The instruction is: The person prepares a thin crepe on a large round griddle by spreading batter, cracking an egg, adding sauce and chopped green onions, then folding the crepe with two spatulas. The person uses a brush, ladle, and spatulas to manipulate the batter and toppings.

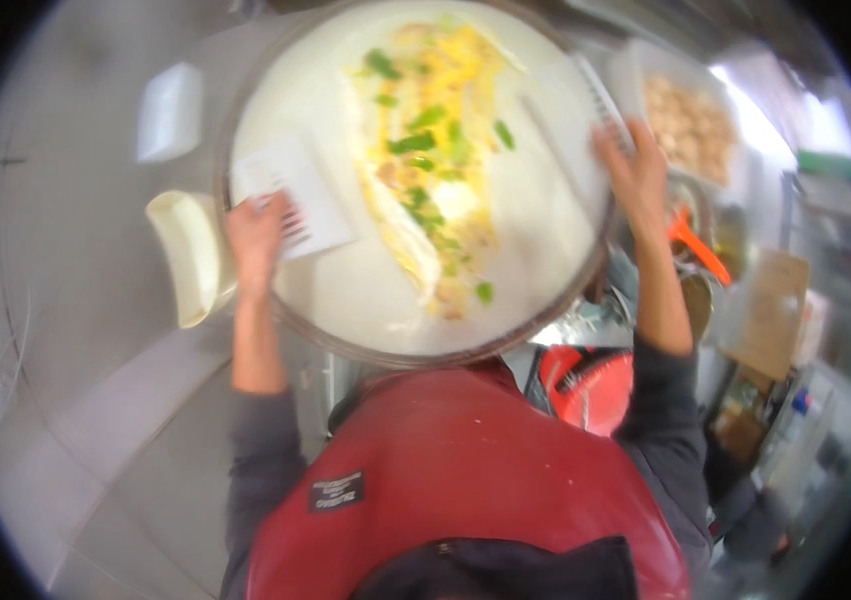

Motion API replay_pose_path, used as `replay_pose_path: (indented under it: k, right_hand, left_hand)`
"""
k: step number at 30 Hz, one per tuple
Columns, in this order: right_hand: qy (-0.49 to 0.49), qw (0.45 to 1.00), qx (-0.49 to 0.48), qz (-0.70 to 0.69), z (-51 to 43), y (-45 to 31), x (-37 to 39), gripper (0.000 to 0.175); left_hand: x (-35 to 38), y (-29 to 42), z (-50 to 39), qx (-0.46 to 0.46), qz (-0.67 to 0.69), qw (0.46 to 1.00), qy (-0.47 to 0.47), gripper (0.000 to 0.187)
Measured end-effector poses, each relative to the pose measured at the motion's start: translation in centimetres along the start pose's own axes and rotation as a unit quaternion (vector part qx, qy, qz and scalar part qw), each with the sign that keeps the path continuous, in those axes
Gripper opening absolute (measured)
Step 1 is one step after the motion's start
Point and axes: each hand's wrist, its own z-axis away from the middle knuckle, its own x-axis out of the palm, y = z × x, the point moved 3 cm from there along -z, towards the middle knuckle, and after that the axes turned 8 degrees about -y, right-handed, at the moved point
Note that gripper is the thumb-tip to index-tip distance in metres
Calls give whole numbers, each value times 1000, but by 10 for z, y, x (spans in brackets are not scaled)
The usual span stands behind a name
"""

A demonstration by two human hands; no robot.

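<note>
A large round white cooking surface (538, 292) with a brown rim lies before me. Across its middle runs a long strip of yellow egg filling (463, 67), scattered with green leaf pieces (412, 142). Part of a thin white sheet (414, 255) is folded over the strip's left side near me. At the left rim my left hand (257, 225) grips a flat white scraper (305, 180) with slots or dark marks in it. On the right rim side, my right hand (635, 169) holds a similar white scraper (602, 94), seen partly edge-on. The picture is blurred.
Rounded beige items, probably eggs, fill a white tub (639, 71) at the upper right. Below it are an orange-handled tool (699, 247) and a cardboard piece (770, 311). A cream curved container (189, 259) and a white box (170, 112) stand left. A red object (594, 390) sits below right.
</note>
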Motion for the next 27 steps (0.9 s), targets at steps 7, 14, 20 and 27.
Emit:
replay_pose_path:
  k: [7, 14, 20, 27]
  right_hand:
    - [-129, 948, -69, 283, -85, 48, 28, 19]
    - [-273, 928, -71, 244, 20, -18, 40, 18]
    - [-89, 946, -9, 313, 21, 5, 16, 18]
    - [-191, 959, 38, 205, 153, -76, 82, 25]
  left_hand:
    - [-6, -10, 21, -41, -41, 998, 0, 30]
    - [46, -38, 83, -68, -17, 997, -18, 26]
    - [19, -36, 69, -18, 11, 1000, -5, 24]
    - [59, -60, 120, -63, 41, 993, -94, 23]
